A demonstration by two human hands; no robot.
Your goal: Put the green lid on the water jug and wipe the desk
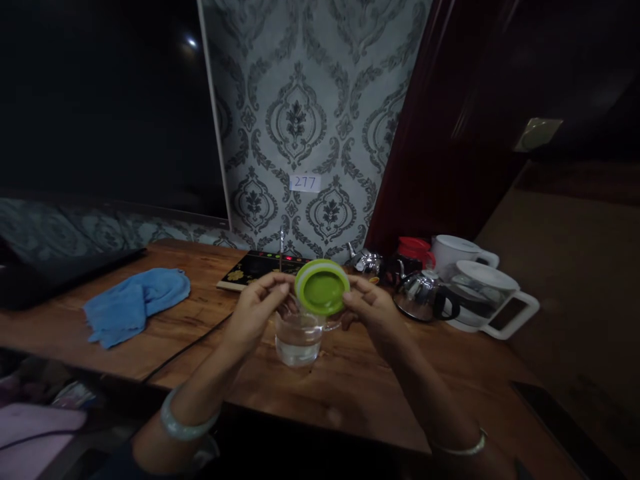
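A round green lid (324, 288) with a pale ring around its edge is tilted up over a clear glass jug (299, 347). The fingers of my left hand (260, 303) are closed at the lid's left edge, and some of them are hidden behind it. At the opposite edge, my right hand (371, 307) pinches the lid with its thumb in front. Clear liquid shows in the lower part of the jug, which stands on the wooden table (345, 393). The jug's handle points right, beneath my right hand.
A blue cloth (137, 303) lies on the left, with a dark cable (193, 343) nearby. Behind my hands are an induction cooker (257, 267) and a thin upright metal spout (281, 247). Metal kettles (419, 293) and white-handled jugs (485, 293) crowd the right.
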